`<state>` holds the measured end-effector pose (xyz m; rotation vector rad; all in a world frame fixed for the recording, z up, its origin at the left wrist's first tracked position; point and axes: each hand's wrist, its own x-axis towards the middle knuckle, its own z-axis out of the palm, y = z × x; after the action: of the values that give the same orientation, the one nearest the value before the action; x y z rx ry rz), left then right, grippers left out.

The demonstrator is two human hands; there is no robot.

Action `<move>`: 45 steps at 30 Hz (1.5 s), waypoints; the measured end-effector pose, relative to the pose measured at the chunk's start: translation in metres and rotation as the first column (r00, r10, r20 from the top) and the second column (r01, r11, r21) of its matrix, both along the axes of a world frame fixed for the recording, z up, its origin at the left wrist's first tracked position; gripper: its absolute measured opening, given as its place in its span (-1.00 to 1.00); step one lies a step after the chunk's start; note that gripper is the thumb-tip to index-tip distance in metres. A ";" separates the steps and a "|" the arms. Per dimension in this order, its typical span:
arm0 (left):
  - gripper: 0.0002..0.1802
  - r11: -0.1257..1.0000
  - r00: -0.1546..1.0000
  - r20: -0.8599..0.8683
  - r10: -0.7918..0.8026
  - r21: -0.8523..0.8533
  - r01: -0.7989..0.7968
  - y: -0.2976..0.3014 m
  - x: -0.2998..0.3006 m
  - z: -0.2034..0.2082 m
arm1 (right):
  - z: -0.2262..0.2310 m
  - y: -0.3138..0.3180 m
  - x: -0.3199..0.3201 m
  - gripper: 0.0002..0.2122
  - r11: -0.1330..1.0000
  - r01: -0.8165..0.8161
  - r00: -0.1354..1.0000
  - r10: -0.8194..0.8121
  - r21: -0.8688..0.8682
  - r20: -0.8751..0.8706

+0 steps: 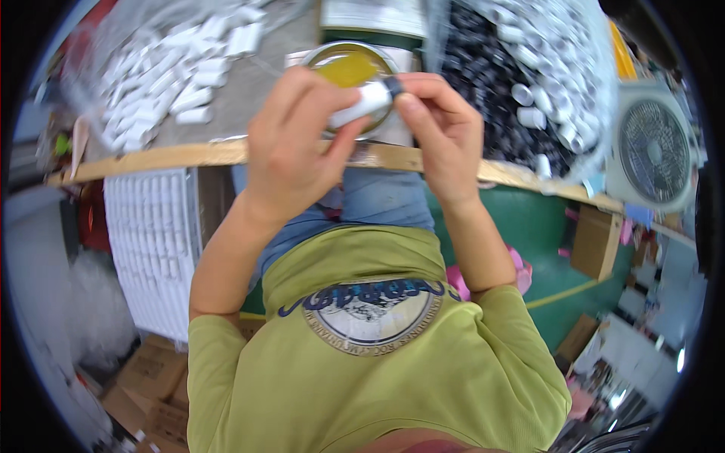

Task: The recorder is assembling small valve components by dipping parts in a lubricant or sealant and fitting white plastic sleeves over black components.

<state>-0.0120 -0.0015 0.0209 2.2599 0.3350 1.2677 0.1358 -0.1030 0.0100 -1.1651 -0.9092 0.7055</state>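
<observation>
My left hand [291, 147] is closed around a short white tube [362, 106], tilted up to the right. At the tube's right end sits a small black cap [393, 86], pinched between the thumb and fingers of my right hand [447, 140]. The cap touches the tube; how deep it sits I cannot tell, as both are slightly blurred. Just behind my hands stands a round metal tin [311, 57] with something yellow [347, 69] in it, partly hidden by the hands and tube.
White tubes [162, 83] lie heaped on clear plastic at the left. Black caps [483, 98] and white cup-shaped pieces [555, 90] fill a plastic bag at the right. A wooden strip [204, 154] edges the table. Below left is a white tray [143, 249] of tubes; far right, a fan [653, 147].
</observation>
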 end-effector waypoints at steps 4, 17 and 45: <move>-0.69 0.898 0.981 -0.043 -0.189 -0.413 0.155 -0.006 0.002 -0.003 | 0.009 -0.032 0.018 -0.85 0.999 0.029 0.976 -0.020 -0.036 0.218; -0.74 0.487 0.926 0.108 -0.362 -0.825 0.286 -0.010 0.024 0.002 | 0.020 -0.165 0.129 -0.75 0.387 0.837 0.455 -0.099 -0.387 0.885; -0.46 0.975 0.945 -0.274 0.178 -0.081 -0.207 0.144 0.129 -0.046 | -0.001 0.120 0.122 -0.73 0.972 0.203 0.443 0.019 -0.121 0.896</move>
<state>0.1168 0.1424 -0.0249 2.3484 0.7222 1.0080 0.2581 0.0167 0.0090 -1.8278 -1.6745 -0.0051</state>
